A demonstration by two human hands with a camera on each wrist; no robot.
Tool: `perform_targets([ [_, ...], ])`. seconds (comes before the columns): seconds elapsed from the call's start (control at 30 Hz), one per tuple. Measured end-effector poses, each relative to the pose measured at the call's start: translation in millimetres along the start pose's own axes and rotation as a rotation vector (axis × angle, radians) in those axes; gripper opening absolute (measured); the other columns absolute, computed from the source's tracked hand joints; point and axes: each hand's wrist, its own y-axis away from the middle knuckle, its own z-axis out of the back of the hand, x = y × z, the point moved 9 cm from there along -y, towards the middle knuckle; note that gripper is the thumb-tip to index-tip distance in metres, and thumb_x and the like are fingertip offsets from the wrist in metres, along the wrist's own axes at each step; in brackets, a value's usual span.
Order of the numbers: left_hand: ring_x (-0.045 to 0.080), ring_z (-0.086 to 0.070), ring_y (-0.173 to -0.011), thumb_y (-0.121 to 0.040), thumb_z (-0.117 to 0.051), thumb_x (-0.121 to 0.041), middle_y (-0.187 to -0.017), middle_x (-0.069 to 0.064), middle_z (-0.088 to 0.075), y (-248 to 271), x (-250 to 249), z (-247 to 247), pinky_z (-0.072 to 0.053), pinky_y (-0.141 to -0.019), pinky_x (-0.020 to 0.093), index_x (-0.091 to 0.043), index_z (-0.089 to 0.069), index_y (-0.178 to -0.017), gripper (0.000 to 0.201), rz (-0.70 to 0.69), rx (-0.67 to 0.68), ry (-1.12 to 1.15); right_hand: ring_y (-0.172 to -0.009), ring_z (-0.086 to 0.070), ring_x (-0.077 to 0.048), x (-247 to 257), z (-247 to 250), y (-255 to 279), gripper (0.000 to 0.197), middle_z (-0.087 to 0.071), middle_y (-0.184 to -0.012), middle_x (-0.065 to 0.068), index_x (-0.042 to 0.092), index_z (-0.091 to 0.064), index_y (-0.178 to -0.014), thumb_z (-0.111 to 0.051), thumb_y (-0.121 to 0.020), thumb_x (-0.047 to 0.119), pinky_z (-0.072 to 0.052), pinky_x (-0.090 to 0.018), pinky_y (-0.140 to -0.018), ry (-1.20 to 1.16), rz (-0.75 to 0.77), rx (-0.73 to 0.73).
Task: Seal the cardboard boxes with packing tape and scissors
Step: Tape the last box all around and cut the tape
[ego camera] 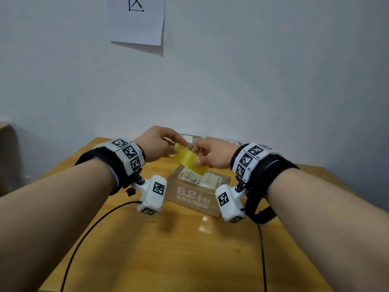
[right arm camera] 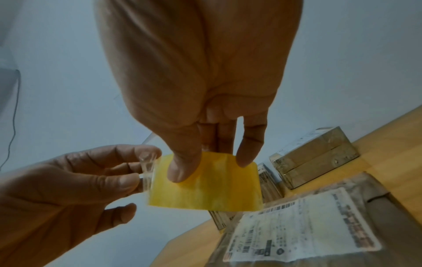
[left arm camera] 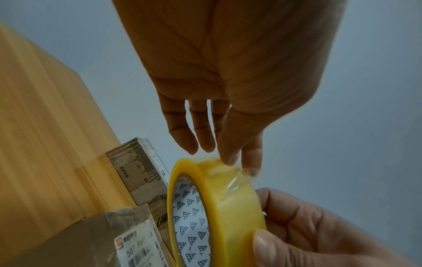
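Note:
A yellow packing tape roll (ego camera: 189, 160) hangs in the air above a brown cardboard box (ego camera: 195, 192) with a white shipping label. My right hand (ego camera: 198, 159) grips the roll (right arm camera: 205, 187), thumb on its outer face and fingers behind it. My left hand (ego camera: 181, 144) pinches the clear free end of the tape (right arm camera: 148, 168) between thumb and forefinger, at the top of the roll (left arm camera: 214, 204) in the left wrist view. The labelled box (right arm camera: 319, 225) lies right below both hands. No scissors show in any view.
The boxes rest on a wooden table (ego camera: 147, 249) against a pale wall. Smaller taped boxes (right arm camera: 315, 160) stand at the table's far edge behind the labelled one. Black cables (ego camera: 88, 230) trail from the wrist cameras over the near tabletop. A paper sheet (ego camera: 136, 20) hangs on the wall.

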Motion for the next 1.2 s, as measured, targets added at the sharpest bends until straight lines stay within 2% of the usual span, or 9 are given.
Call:
perform_targets([
  [0.13,0.011,-0.056,-0.070,-0.085,-0.067,-0.002,-0.076,-0.004,-0.063,0,1,-7,-0.053,-0.070,0.025,-0.030,-0.073,-0.089,0.029,0.001,0.086,-0.126,-0.080,-0.058,-0.013,1,-6,3,0.018,-0.059,-0.085,0.007,0.029,-0.062,-0.091,-0.070,-0.089,0.013,-0.053,-0.038,-0.086,0.017,0.027,0.076],
  [0.23,0.013,-0.059,-0.072,-0.082,-0.072,-0.007,-0.079,0.001,-0.068,1,2,-11,-0.053,-0.072,0.028,-0.026,-0.075,-0.087,0.020,-0.003,0.126,-0.188,-0.085,-0.063,-0.019,-2,-11,6,0.018,-0.062,-0.092,0.002,0.023,-0.064,-0.101,-0.069,-0.090,0.011,-0.056,-0.042,-0.088,0.006,0.014,0.113],
  [0.37,0.018,-0.065,-0.083,-0.079,-0.075,-0.006,-0.087,0.004,-0.073,2,5,-11,-0.056,-0.082,0.035,-0.020,-0.075,-0.085,0.015,-0.003,0.130,-0.166,-0.104,-0.067,-0.030,-4,-17,8,0.021,-0.064,-0.103,0.000,0.021,-0.064,-0.109,-0.069,-0.090,0.013,-0.057,-0.045,-0.091,0.011,-0.017,0.160],
  [0.57,0.013,-0.062,-0.077,-0.080,-0.073,-0.003,-0.085,0.006,-0.071,2,5,-10,-0.053,-0.076,0.027,-0.016,-0.072,-0.084,0.013,-0.028,0.110,-0.211,-0.105,-0.067,-0.030,-4,-22,7,0.020,-0.065,-0.105,0.000,0.023,-0.064,-0.107,-0.069,-0.091,0.013,-0.057,-0.043,-0.091,-0.019,-0.032,0.174],
  [0.77,0.005,-0.057,-0.071,-0.084,-0.071,-0.009,-0.081,-0.004,-0.065,0,6,-8,-0.043,-0.063,0.015,-0.018,-0.069,-0.085,0.010,-0.071,0.045,-0.303,-0.102,-0.067,-0.023,-2,-23,7,0.018,-0.064,-0.106,-0.001,0.022,-0.062,-0.108,-0.067,-0.092,0.015,-0.060,-0.035,-0.084,-0.020,-0.043,0.163],
  [0.87,0.007,-0.057,-0.070,-0.086,-0.069,-0.008,-0.081,-0.004,-0.065,-1,12,2,-0.046,-0.064,0.019,-0.018,-0.068,-0.085,0.009,-0.048,-0.005,-0.234,-0.098,-0.067,-0.022,-4,-17,6,0.014,-0.065,-0.104,-0.001,0.023,-0.061,-0.106,-0.065,-0.094,0.017,-0.060,-0.034,-0.080,-0.010,-0.067,0.127],
  [0.97,0.014,-0.058,-0.076,-0.087,-0.066,-0.006,-0.084,0.002,-0.066,1,19,8,-0.053,-0.072,0.029,-0.012,-0.066,-0.089,0.006,-0.014,0.022,-0.180,-0.097,-0.067,-0.019,-7,-12,7,0.016,-0.066,-0.106,-0.002,0.019,-0.063,-0.110,-0.065,-0.094,0.019,-0.060,-0.033,-0.079,-0.044,-0.092,0.095],
  [1.1,0.018,-0.059,-0.081,-0.088,-0.062,-0.002,-0.092,0.009,-0.065,0,25,11,-0.054,-0.077,0.035,-0.015,-0.061,-0.093,0.014,0.055,-0.002,-0.127,-0.099,-0.066,-0.019,-3,-12,5,0.017,-0.067,-0.108,-0.001,0.019,-0.063,-0.111,-0.064,-0.095,0.024,-0.059,-0.036,-0.086,-0.007,-0.111,0.075],
  [1.2,0.020,-0.062,-0.083,-0.086,-0.060,0.002,-0.091,0.008,-0.064,0,33,14,-0.056,-0.079,0.036,-0.022,-0.050,-0.114,0.038,0.166,-0.070,0.049,-0.101,-0.062,-0.017,1,-7,2,0.020,-0.065,-0.105,0.004,0.021,-0.065,-0.111,-0.065,-0.094,0.031,-0.053,-0.039,-0.094,0.113,-0.103,0.048],
])
